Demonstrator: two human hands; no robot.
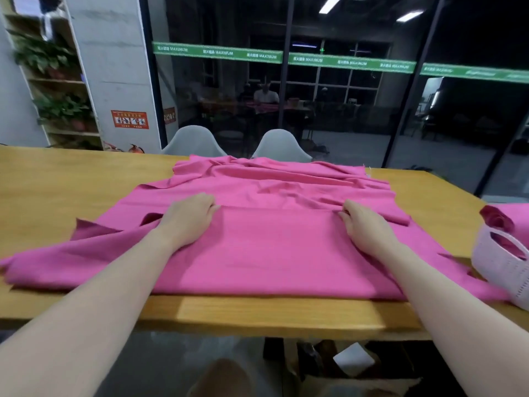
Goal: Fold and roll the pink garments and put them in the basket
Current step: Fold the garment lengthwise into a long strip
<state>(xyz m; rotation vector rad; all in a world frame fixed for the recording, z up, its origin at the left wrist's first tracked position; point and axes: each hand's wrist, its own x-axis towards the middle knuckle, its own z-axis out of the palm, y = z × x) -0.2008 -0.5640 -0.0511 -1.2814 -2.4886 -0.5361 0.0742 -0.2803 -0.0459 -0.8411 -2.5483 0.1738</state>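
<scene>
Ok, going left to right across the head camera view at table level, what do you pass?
Bare wooden table → left hand gripping the fold edge of the pink garment → right hand gripping the same edge → basket with a rolled pink piece in it.

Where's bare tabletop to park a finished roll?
Bare wood on the table left of the pink cloth, and a near-edge strip in front of it. Some bare wood far right, behind the basket. The middle is covered, with both hands on the cloth.
</scene>
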